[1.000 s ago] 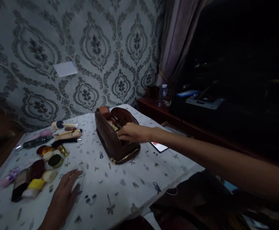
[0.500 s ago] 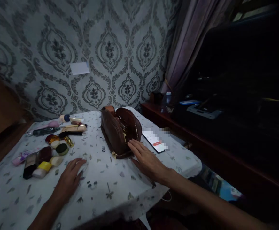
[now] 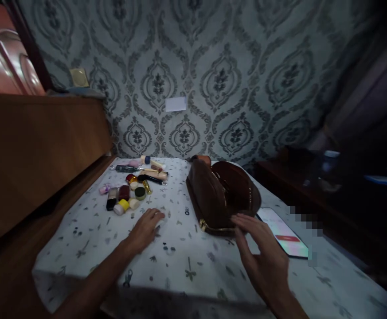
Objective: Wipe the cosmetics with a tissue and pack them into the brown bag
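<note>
A brown leather pouch (image 3: 213,197) stands unzipped on a white patterned tablecloth (image 3: 180,266). My right hand (image 3: 263,254) hovers just in front of the pouch's near end, fingers stretched out and holding nothing. My left hand (image 3: 145,230) rests palm down on the cloth to the pouch's left, fingers loosely curved over a small pale thing I cannot make out. Several cosmetics (image 3: 130,195), small jars, tubes and brushes, lie in a cluster beyond my left hand.
A lit phone (image 3: 284,232) lies on the cloth right of the pouch. A wooden cabinet (image 3: 40,155) runs along the left side. A dark side table with a bottle (image 3: 328,170) stands at the right. Patterned wallpaper is behind.
My right hand has come out of the pouch and drawn back toward me. The view has swung left, bringing the wooden cabinet in. My left hand stays on the cloth.
</note>
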`<act>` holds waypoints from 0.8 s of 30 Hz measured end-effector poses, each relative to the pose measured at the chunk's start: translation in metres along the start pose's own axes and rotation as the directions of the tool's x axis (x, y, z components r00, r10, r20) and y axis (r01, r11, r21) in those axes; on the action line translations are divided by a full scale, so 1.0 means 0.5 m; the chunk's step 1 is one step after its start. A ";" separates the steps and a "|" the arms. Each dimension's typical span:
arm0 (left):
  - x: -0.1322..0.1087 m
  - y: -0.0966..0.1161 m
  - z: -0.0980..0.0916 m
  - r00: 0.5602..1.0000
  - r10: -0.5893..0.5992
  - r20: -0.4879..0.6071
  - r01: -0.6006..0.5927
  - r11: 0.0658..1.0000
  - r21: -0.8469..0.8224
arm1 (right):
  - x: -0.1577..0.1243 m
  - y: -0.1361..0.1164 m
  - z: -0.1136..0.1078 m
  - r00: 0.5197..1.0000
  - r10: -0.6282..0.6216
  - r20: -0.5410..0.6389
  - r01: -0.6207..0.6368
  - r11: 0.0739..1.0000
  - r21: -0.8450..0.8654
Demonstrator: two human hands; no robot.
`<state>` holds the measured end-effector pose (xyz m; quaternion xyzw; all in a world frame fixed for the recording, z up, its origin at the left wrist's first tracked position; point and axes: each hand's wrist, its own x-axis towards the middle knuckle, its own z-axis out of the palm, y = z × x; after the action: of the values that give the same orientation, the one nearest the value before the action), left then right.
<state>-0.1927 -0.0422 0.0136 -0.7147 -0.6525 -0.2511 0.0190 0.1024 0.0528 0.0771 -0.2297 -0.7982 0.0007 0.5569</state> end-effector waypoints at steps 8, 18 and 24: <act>-0.001 0.008 -0.010 0.999 0.021 0.048 -0.021 1.000 0.017 | 0.060 -0.081 0.217 0.840 0.260 0.476 -0.479 0.768 0.425; -0.010 -0.024 -0.083 0.993 -0.066 -0.102 0.041 0.973 -0.228 | 0.048 -0.054 0.439 0.411 0.344 0.844 -0.900 0.004 0.436; 0.032 -0.203 -0.228 0.857 -0.352 -0.376 0.322 0.936 -0.142 | 0.040 -0.016 0.423 0.389 0.163 0.907 -0.921 0.053 0.385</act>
<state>-0.3259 -0.0529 0.0888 -0.5239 -0.7402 -0.4139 0.0798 -0.0941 0.1069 0.0167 -0.1858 -0.6038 0.7497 0.1970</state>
